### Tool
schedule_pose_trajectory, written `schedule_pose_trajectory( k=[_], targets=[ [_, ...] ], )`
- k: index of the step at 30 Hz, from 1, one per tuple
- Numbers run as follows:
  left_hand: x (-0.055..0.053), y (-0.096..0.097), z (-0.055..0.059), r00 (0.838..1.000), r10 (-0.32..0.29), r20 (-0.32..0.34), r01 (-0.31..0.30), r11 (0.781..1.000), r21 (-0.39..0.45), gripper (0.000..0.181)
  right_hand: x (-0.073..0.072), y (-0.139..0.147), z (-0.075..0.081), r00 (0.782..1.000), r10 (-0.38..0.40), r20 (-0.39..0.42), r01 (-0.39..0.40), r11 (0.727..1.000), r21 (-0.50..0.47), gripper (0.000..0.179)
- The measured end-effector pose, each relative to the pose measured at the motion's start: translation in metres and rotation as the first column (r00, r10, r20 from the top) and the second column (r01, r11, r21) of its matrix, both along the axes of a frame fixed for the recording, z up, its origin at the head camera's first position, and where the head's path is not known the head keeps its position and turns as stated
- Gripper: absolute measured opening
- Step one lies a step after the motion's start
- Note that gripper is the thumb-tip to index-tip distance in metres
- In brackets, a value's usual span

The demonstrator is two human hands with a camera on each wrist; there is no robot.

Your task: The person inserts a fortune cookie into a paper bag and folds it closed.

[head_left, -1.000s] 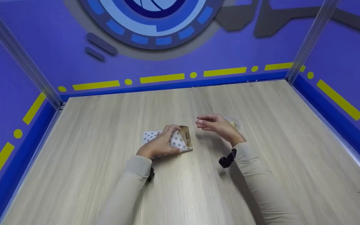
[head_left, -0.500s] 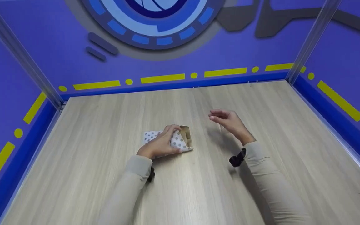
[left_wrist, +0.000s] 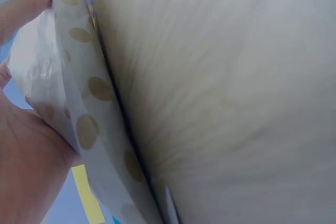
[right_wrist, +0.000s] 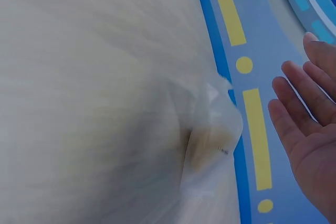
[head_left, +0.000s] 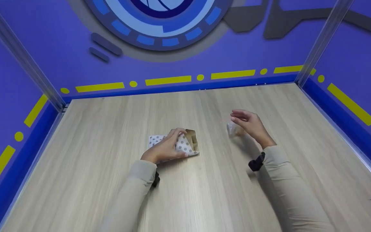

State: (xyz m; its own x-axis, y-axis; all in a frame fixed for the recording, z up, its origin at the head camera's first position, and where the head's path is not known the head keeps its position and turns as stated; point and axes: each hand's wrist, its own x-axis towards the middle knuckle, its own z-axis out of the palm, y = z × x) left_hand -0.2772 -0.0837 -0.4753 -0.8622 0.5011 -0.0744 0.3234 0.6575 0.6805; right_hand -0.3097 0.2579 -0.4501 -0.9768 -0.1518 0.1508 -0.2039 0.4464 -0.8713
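My left hand (head_left: pixel 166 148) grips a white paper bag (head_left: pixel 184 144) with round grey-brown dots, lying on its side on the table. The bag's brown mouth faces right. In the left wrist view, the thumb and palm of this hand (left_wrist: pixel 26 156) lie against the dotted paper (left_wrist: pixel 86 87). To the right, my right hand (head_left: pixel 251 125) hovers above a small clear packet (head_left: pixel 231 129) and partly covers it. The right wrist view shows that hand (right_wrist: pixel 310 129) with fingers extended, apart from the packet (right_wrist: pixel 210 142). Something brownish sits inside the packet; its kind is unclear.
The wooden table (head_left: pixel 185 193) is bounded by a blue-purple back wall (head_left: pixel 172 61) and matching side walls with yellow dashes. Black wrist mounts (head_left: pixel 256 162) stick out below the sleeves.
My right hand has moved right and slightly farther back, away from the bag. The packet, earlier right of that hand and then hidden, now shows at its left. My left hand stays put.
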Motion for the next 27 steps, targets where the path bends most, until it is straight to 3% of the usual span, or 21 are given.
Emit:
schedule_pose_trajectory(
  k=[4, 19, 27],
  targets=[
    [0.0, -0.001, 0.0, 1.0, 0.0, -0.002, 0.0, 1.0, 0.003, 0.074, -0.001, 0.01, -0.004, 1.0, -0.006, 0.004, 0.006, 1.0, -0.006, 0.046],
    [-0.001, -0.002, 0.0, 1.0, -0.005, -0.007, 0.005, 1.0, 0.005, 0.076, -0.001, 0.042, -0.016, 0.992, -0.011, 0.127, -0.006, 0.991, 0.131, 0.052],
    [-0.002, -0.003, -0.001, 1.0, -0.019, -0.011, 0.019, 1.0, 0.004, 0.076, 0.003, 0.049, -0.018, 0.978, -0.035, 0.207, -0.005, 0.982, 0.189, 0.065]
  ],
)
